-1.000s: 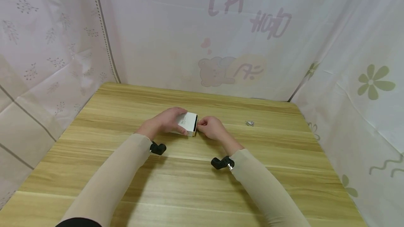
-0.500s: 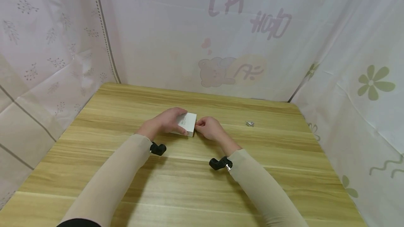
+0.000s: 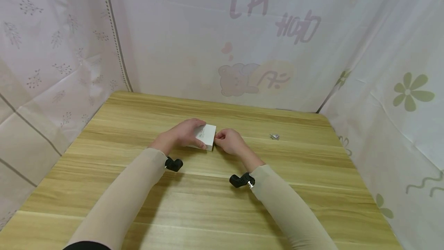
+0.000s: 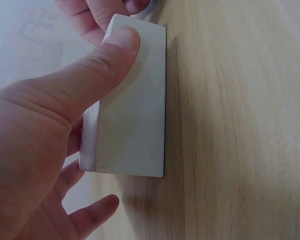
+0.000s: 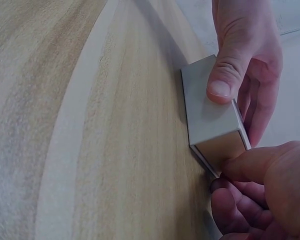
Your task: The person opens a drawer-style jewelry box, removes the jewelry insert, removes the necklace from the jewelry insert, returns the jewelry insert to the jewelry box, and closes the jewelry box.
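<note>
A small white box (image 3: 208, 135) with faint lettering on its top lies on the wooden table. My left hand (image 3: 187, 132) grips it from the left, thumb on the near side and fingers on the far side. Its thumb (image 4: 121, 42) lies flat on the white side wall in the left wrist view. My right hand (image 3: 231, 141) is at the box's right end. In the right wrist view, a tan drawer front (image 5: 221, 150) fills that end. The right thumb touches it, and the curled fingers pinch at its lower edge, where something small and dark shows; its kind is unclear.
A little heap of silvery items (image 3: 274, 136), too small to make out, lies on the table (image 3: 194, 211) right of the hands. Printed curtains (image 3: 180, 41) hang behind the table and along both sides.
The drawer, part way out with its dark inside showing a second ago, has slid left into the box. My right hand moved slightly left with it; the left hand stayed put.
</note>
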A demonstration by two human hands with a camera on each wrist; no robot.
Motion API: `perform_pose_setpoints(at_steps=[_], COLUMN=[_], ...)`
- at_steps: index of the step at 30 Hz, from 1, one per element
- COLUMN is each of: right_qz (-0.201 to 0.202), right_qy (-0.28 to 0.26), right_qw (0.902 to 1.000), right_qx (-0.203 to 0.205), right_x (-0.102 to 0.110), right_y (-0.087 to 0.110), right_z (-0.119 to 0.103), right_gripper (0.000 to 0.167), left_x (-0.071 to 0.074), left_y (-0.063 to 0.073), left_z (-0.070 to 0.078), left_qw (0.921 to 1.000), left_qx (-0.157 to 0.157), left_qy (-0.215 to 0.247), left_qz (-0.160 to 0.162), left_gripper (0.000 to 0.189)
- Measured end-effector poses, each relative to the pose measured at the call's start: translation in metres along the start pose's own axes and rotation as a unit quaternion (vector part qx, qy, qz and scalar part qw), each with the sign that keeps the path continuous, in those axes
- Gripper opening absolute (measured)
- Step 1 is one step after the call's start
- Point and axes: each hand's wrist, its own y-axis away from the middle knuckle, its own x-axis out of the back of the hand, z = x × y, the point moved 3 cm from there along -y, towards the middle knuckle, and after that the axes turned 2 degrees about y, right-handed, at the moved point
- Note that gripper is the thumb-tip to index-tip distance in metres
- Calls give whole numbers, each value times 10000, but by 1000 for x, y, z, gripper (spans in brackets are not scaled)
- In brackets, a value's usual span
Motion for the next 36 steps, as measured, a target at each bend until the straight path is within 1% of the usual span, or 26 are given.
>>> perform_pose_setpoints(at_steps=[6, 14, 21, 27, 36], right_qz=[-4, -75, 0, -4, -62], right_qy=[-55, -77, 137, 173, 82], right_qw=[10000, 9999, 9999, 9998, 9999], right_qx=[-3, -29, 26, 53, -69], right_x=[1, 2, 5, 5, 8], right_y=[1, 6, 8, 7, 9], right_z=[0, 0, 1, 2, 1], right_gripper=[18, 21, 26, 26, 28], left_x=[0, -2, -1, -1, 0], left_y=[1, -2, 0, -1, 0], left_z=[2, -1, 1, 2, 0], left_qw=[10000, 10000, 10000, 10000, 10000], left_qx=[0, 27, -5, -18, 59], left_qy=[-62, -31, -37, -37, -31], left_qz=[-8, -10, -14, -17, -6], left_gripper=[101, 102, 101, 101, 102])
